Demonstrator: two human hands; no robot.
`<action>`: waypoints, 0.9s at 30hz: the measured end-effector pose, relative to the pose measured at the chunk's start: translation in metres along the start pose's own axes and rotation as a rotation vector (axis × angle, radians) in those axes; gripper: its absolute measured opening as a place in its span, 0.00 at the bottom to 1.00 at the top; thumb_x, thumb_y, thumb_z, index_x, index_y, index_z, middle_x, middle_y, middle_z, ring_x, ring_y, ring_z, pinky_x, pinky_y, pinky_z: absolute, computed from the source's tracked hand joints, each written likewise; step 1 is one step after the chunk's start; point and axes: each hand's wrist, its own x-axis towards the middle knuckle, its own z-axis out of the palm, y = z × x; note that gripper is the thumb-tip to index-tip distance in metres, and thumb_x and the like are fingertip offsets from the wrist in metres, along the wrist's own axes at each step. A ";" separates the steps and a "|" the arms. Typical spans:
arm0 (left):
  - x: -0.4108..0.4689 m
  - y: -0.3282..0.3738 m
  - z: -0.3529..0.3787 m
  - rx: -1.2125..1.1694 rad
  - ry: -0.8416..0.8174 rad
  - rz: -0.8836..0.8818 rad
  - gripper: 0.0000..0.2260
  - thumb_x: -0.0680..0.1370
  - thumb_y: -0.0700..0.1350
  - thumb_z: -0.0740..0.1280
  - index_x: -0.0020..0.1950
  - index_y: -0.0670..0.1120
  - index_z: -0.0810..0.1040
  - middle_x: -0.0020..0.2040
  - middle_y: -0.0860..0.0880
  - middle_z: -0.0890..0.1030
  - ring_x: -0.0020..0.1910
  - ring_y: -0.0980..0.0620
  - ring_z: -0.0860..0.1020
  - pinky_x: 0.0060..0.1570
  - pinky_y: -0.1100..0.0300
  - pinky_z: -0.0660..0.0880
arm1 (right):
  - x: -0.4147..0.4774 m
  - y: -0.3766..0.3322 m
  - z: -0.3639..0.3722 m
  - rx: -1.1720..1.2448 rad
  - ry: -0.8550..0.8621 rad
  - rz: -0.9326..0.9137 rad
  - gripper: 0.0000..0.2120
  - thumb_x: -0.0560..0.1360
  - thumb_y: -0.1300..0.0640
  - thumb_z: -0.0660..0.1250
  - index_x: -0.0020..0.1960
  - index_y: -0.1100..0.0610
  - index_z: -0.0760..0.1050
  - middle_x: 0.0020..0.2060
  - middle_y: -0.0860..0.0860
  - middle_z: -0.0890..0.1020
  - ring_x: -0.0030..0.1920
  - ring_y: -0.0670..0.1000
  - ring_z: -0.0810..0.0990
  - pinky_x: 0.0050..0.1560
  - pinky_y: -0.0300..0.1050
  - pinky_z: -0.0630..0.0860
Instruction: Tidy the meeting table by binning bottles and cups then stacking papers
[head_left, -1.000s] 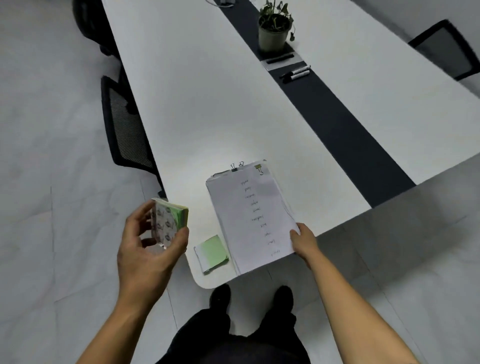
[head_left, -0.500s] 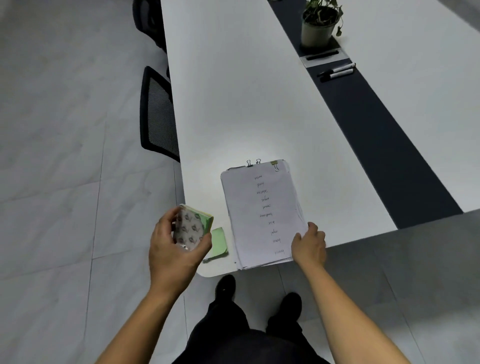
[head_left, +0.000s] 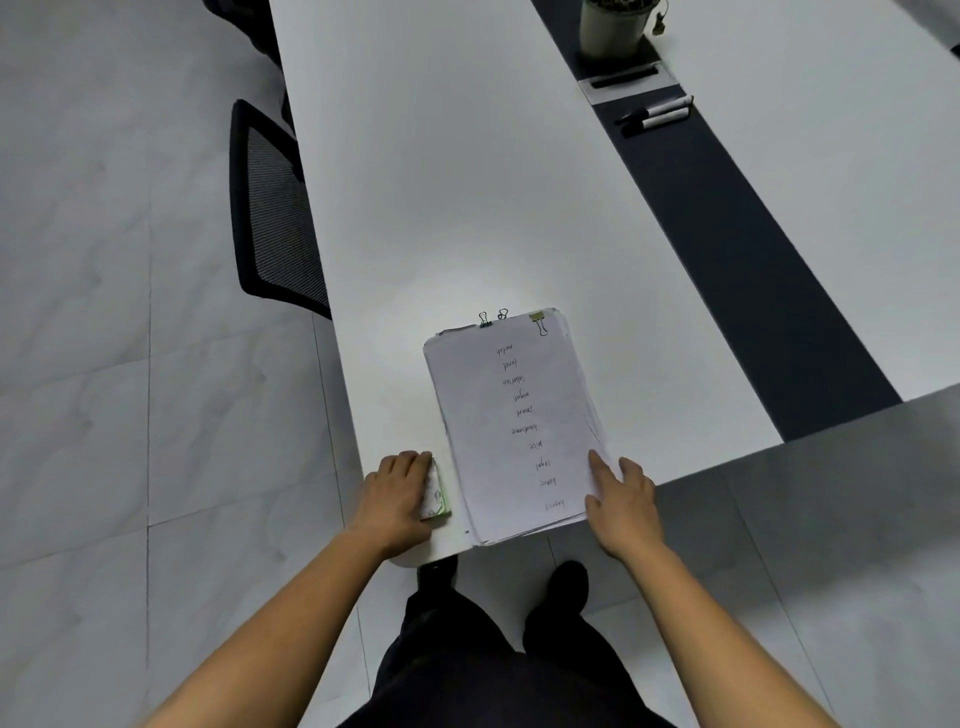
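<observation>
A stack of white papers (head_left: 511, 415) with handwritten words and binder clips at its far edge lies at the near corner of the white meeting table (head_left: 467, 182). My right hand (head_left: 621, 499) rests flat on the stack's near right corner, fingers spread. My left hand (head_left: 397, 491) presses a small patterned, green-edged note pad (head_left: 435, 493) down onto the table just left of the stack. The green sticky notes seen earlier are hidden under that pad and hand.
A dark strip (head_left: 727, 234) runs down the table's middle, with two markers (head_left: 657, 115) and a potted plant (head_left: 613, 26) on it. A black mesh chair (head_left: 270, 208) stands at the table's left side. My feet (head_left: 556, 582) are on the tiled floor.
My left hand has carried the note pad down from the air onto the table, over the green sticky notes. My right hand has shifted from gripping the stack's corner to lying flat on it.
</observation>
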 end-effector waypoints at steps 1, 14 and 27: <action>0.001 -0.002 0.003 -0.004 -0.001 0.002 0.42 0.71 0.64 0.69 0.78 0.47 0.57 0.73 0.48 0.64 0.70 0.44 0.65 0.64 0.50 0.67 | 0.001 0.000 0.000 -0.007 0.005 0.000 0.30 0.82 0.53 0.57 0.81 0.47 0.50 0.77 0.59 0.53 0.75 0.60 0.54 0.71 0.55 0.64; 0.012 0.006 0.006 0.019 0.041 -0.016 0.40 0.71 0.58 0.69 0.77 0.47 0.57 0.66 0.46 0.69 0.63 0.44 0.69 0.55 0.54 0.69 | 0.001 0.002 -0.004 -0.042 0.011 -0.065 0.29 0.83 0.54 0.57 0.81 0.51 0.50 0.75 0.60 0.54 0.72 0.59 0.57 0.69 0.49 0.66; -0.019 -0.005 0.024 -0.055 0.175 -0.020 0.44 0.71 0.62 0.66 0.81 0.45 0.52 0.80 0.39 0.52 0.79 0.38 0.52 0.73 0.43 0.58 | 0.001 0.003 -0.044 0.124 0.052 -0.116 0.31 0.80 0.47 0.62 0.80 0.49 0.54 0.78 0.57 0.55 0.76 0.58 0.56 0.74 0.54 0.61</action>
